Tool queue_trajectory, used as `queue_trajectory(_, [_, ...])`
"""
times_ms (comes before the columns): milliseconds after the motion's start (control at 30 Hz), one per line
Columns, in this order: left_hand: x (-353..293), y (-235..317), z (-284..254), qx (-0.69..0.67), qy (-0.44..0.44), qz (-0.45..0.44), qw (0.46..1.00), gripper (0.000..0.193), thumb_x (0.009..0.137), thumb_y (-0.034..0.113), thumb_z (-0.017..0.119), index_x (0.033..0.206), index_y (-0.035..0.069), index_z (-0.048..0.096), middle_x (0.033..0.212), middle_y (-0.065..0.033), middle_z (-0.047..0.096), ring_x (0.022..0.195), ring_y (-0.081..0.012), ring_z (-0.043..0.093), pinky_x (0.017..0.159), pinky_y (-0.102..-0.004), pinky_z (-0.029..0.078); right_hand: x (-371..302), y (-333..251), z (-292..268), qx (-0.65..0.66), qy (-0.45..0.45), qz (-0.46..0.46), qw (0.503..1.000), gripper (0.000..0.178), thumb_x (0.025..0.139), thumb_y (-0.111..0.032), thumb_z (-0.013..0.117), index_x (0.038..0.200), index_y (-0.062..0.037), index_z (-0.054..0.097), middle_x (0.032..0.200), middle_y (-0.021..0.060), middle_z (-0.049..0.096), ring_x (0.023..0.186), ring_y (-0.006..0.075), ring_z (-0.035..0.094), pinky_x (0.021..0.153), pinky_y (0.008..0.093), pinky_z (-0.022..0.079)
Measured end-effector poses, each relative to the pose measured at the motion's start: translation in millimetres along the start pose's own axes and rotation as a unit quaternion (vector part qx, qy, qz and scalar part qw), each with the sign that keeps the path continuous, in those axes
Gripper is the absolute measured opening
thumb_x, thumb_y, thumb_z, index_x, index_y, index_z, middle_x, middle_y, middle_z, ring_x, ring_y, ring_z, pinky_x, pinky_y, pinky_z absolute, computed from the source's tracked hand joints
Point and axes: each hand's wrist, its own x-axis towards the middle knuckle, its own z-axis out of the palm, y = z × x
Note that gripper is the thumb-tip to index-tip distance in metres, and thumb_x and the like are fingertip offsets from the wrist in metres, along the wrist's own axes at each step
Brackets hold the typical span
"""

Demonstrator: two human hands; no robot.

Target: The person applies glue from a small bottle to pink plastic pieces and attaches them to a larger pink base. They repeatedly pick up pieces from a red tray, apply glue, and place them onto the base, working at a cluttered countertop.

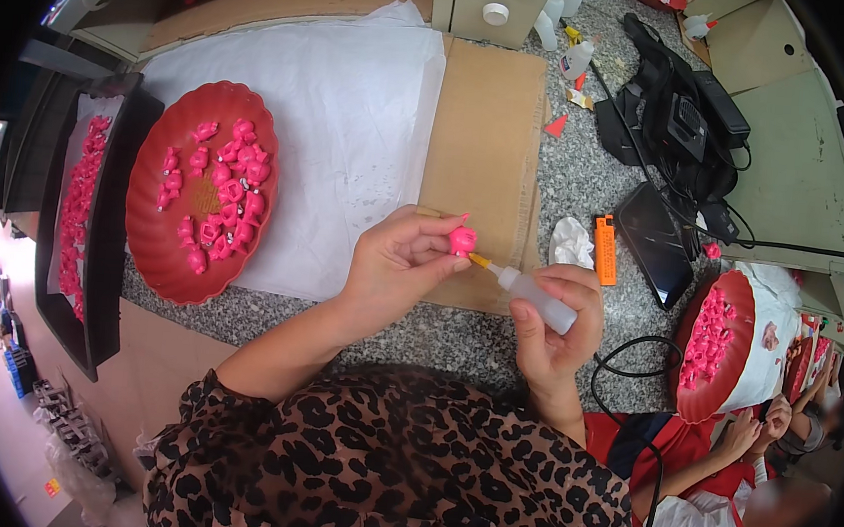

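Between the fingertips of my left hand [398, 252] is a small pink plastic figure [461, 241], held above the edge of a cardboard sheet [481, 139]. My right hand [564, 319] is closed round a small translucent squeeze bottle [538, 300], tilted toward the left. Its yellow nozzle tip [482, 261] meets or nearly meets the figure's lower right side; I cannot tell whether they touch. To the left, a red scalloped plate [152, 232] bears several loose pink figures [242, 160] like the held one.
A black tray [112, 239] of pink pieces stands far left. White paper [352, 139] covers the bench's left part. Right of my hands are crumpled tissue [570, 243], an orange lighter [605, 248], a phone [654, 242] and cables. Co-workers sit at right beside another red plate [744, 299].
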Motion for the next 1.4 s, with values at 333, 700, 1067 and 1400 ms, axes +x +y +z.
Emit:
queue_trajectory(333, [1.0, 1.7, -1.4, -0.025, 0.006, -0.039, 0.999, 0.033, 0.075, -0.01, 0.057, 0.107, -0.006, 0.05, 0.1, -0.0099, 0.055, 0.094, -0.0164, 0.057, 0.081, -0.0253, 0.05, -4.4, 3.1, 0.5, 0.051, 0.039, 0.05, 0.997, 0.028, 0.074, -0.011, 0.066, 0.091, 0.0013, 0.047, 0.085, 0.0156, 0.053, 0.074, 0.0221, 0.053, 0.064, 0.028, 0.044])
queue_trajectory(700, [1.1, 4.4, 0.1, -0.017, 0.008, -0.037, 0.999, 0.032, 0.076, -0.009, 0.057, 0.107, -0.006, 0.051, 0.1, -0.01, 0.056, 0.093, -0.0165, 0.058, 0.081, -0.0258, 0.05, -1.8, 3.2, 1.0, 0.022, 0.02, 0.017, 0.999, 0.029, 0.073, -0.01, 0.067, 0.091, 0.0008, 0.047, 0.085, 0.0158, 0.053, 0.073, 0.0226, 0.053, 0.062, 0.0282, 0.044])
queue_trajectory(1067, [0.1, 1.9, -3.1, -0.039, 0.012, -0.053, 0.998, 0.03, 0.077, -0.008, 0.056, 0.106, -0.005, 0.051, 0.096, -0.0113, 0.058, 0.089, -0.0165, 0.059, 0.078, -0.0275, 0.052, -0.9, 0.2, 0.0, -0.046, -0.003, -0.048, 0.998, 0.034, 0.072, -0.012, 0.069, 0.094, -0.0003, 0.046, 0.084, 0.0155, 0.053, 0.071, 0.0217, 0.054, 0.059, 0.0273, 0.045])
queue_trajectory(1400, [1.1, 1.9, -2.5, -0.041, 0.007, -0.051, 0.998, 0.028, 0.079, -0.007, 0.055, 0.106, -0.004, 0.051, 0.095, -0.011, 0.06, 0.087, -0.0156, 0.059, 0.078, -0.0268, 0.05, -1.6, 2.7, -1.0, -0.012, 0.009, -0.028, 0.999, 0.033, 0.071, -0.01, 0.069, 0.092, -0.0002, 0.047, 0.084, 0.0156, 0.053, 0.069, 0.0209, 0.054, 0.059, 0.0269, 0.045])
